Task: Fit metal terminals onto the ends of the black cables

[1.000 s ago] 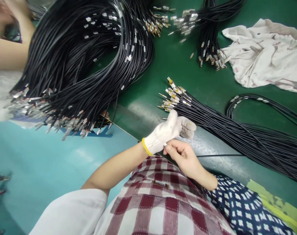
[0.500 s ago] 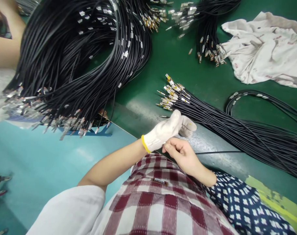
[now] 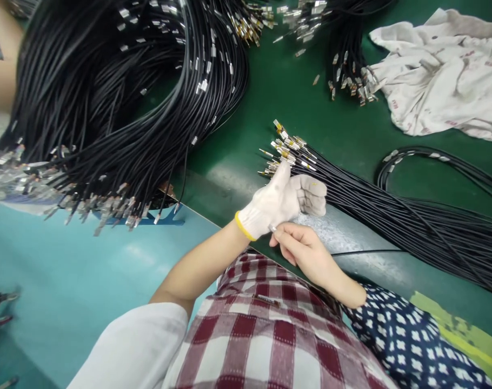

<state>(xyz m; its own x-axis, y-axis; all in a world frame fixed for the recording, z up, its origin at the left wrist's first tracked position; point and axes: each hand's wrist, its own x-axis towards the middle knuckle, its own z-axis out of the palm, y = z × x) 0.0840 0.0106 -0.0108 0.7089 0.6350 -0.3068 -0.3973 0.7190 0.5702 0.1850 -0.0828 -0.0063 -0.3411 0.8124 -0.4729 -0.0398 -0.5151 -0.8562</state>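
One checked apron (image 3: 266,324) is seen nearest, at six o'clock from both hands. By the bare right hand (image 3: 305,247) a small metal tip (image 3: 272,228) is pinched between thumb and fingers, right at the wrist of the gloved left hand (image 3: 284,201). On the glove, the thumb is raised and the fingers are half curled; whether anything is gripped inside them cannot be told. A single black cable (image 3: 367,252) is stretched toward three o'clock. Just beyond, a cable bundle (image 3: 392,216) is laid across the green bench (image 3: 278,86), its tipped ends grouped at twelve o'clock. Farther off, a large cable coil (image 3: 67,102) is heaped at ten o'clock, a white cloth (image 3: 444,81) crumpled at two.
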